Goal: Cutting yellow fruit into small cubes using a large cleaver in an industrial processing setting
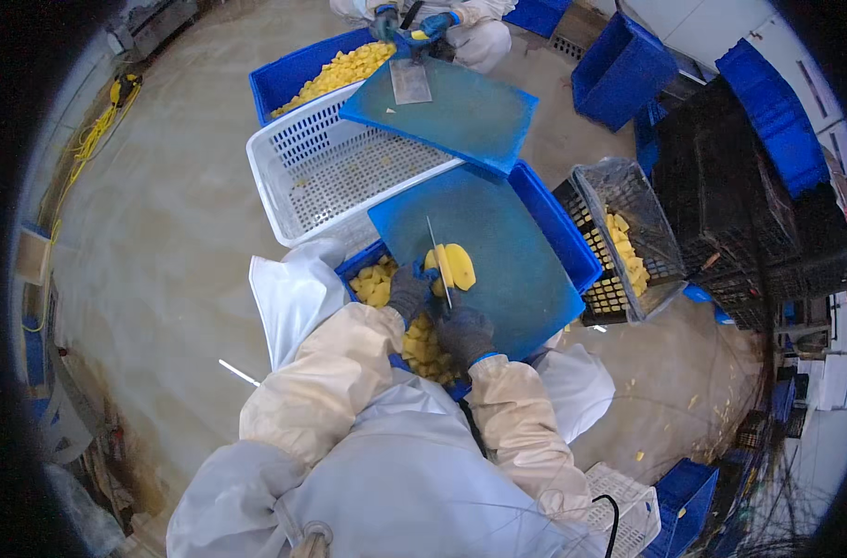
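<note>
My right hand (466,331), in a dark knit glove, is closed on a knife (440,261) whose blade stands in a peeled yellow potato (458,267) on a blue cutting board (496,258). A slice has parted from the potato's right side. My left hand (411,287), gloved alike, steadies the potato's left end; its fingertips are partly hidden. Cut potato chunks (423,347) fill the part of the blue crate (580,268) that shows under the board and below my hands.
A white perforated basket (266,199) stands beyond my board. Across from me a co-worker's gloved hands (434,26) hold a potato piece at a second blue board (458,115) with a cleaver blade (411,80) on it. A black crate (591,244) with potato pieces stands at the right.
</note>
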The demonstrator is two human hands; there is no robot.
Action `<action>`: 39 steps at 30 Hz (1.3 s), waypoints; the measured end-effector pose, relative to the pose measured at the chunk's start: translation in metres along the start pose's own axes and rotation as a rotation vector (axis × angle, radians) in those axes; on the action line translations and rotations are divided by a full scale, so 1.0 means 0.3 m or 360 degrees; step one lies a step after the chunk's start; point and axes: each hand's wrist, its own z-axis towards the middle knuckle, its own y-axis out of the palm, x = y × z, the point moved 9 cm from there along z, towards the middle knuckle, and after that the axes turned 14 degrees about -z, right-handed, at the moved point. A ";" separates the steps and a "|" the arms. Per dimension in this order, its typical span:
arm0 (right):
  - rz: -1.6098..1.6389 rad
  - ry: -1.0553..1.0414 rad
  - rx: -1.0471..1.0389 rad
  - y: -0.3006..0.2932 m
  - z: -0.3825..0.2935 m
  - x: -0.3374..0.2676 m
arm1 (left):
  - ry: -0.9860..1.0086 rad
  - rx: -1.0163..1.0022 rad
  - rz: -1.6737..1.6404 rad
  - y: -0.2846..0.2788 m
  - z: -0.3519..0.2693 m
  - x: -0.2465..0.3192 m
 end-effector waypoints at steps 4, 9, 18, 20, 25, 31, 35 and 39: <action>0.0176 -0.0080 0.0126 -0.153 -0.075 -0.057 | 0.0013 0.0059 -0.0049 -0.030 0.026 -0.109; 0.0195 0.0151 0.0212 -0.221 -0.153 0.033 | 0.0047 0.0117 -0.0343 -0.013 0.009 -0.135; -0.0111 0.0011 0.0324 -0.066 -0.166 0.112 | 0.0166 0.0199 0.0209 -0.093 -0.037 -0.028; -0.0109 0.0020 0.0295 -0.040 -0.164 0.135 | -0.0029 0.0164 -0.0242 -0.074 -0.049 -0.016; -0.0032 -0.0074 0.0137 -0.039 -0.157 0.109 | 0.0076 0.0107 -0.0384 -0.076 -0.039 -0.053; -0.0014 -0.0144 0.0293 -0.035 -0.175 0.113 | 0.0172 0.0112 -0.0324 -0.067 -0.038 0.024; -0.0002 -0.0087 0.0162 -0.018 -0.162 0.123 | 0.0125 0.0047 -0.0086 -0.066 -0.033 0.053; 0.0147 0.0007 0.0144 0.007 -0.166 0.146 | 0.0094 0.0012 -0.0519 -0.064 -0.028 0.035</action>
